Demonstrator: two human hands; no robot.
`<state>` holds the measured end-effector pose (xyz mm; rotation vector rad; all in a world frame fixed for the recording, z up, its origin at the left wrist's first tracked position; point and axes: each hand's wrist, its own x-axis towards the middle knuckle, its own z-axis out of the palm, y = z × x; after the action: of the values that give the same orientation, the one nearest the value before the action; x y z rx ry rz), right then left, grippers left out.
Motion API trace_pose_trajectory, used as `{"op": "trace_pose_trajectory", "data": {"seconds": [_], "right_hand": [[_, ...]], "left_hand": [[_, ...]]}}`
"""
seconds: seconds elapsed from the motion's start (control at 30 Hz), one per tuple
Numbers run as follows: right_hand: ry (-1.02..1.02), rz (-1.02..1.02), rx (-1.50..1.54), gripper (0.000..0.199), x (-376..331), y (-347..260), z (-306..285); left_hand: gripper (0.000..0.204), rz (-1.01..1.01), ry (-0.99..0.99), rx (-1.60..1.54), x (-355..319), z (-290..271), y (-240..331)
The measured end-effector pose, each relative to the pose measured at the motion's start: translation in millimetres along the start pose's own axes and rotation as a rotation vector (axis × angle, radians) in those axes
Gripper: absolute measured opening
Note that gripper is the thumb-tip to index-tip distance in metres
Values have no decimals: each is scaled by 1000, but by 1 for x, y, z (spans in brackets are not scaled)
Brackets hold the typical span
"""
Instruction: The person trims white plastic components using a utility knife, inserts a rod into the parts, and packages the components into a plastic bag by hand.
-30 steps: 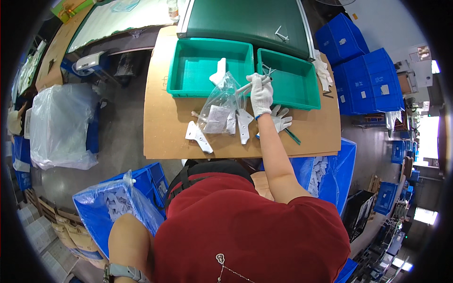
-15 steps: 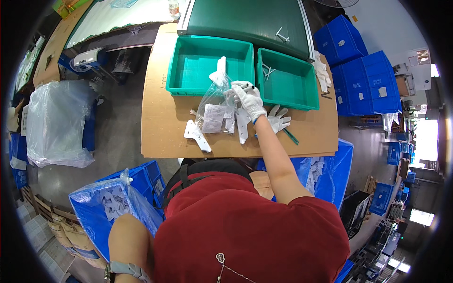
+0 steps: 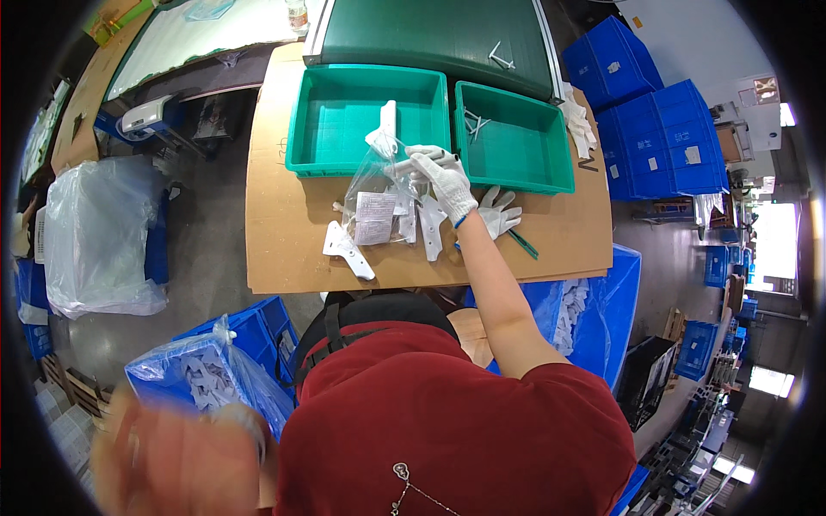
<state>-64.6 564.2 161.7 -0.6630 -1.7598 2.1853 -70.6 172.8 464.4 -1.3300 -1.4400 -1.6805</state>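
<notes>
My right hand [image 3: 443, 179], in a white knitted glove with dark fingertips, is closed at the upper edge of a clear plastic bag [image 3: 370, 181]. The bag holds white pieces and a printed slip [image 3: 374, 217]. A white bracket-like part [image 3: 383, 127] lies by the bag's top, over the near wall of the left green bin. Flat white plates with holes lie on either side: one [image 3: 348, 251] to the left, another [image 3: 430, 228] below my hand. My bare left hand [image 3: 176, 460] is raised at the lower left, its fingers smeared by motion.
Two green bins [image 3: 292, 165] stand on the cardboard-covered table [image 3: 284, 258]; the right one holds thin white pieces [image 3: 475, 125]. Beside my right wrist lie an empty white glove [image 3: 499, 213] and a green tool [image 3: 523, 244]. Blue boxes lined with plastic [image 3: 155, 378] flank me.
My left hand has come up into view at the lower left. The table scene has shifted slightly left; my right hand remains at the bag.
</notes>
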Motion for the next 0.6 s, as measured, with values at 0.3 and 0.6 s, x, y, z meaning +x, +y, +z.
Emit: {"op": "trace_pose_trajectory", "data": {"seconds": [0.3, 0.6], "right_hand": [[148, 33, -260, 19, -12, -4, 14], [56, 198, 59, 20, -29, 24, -29]], "left_hand": [[67, -1047, -686, 523, -278, 106, -219], [13, -751, -730, 463, -231, 155, -250]]}}
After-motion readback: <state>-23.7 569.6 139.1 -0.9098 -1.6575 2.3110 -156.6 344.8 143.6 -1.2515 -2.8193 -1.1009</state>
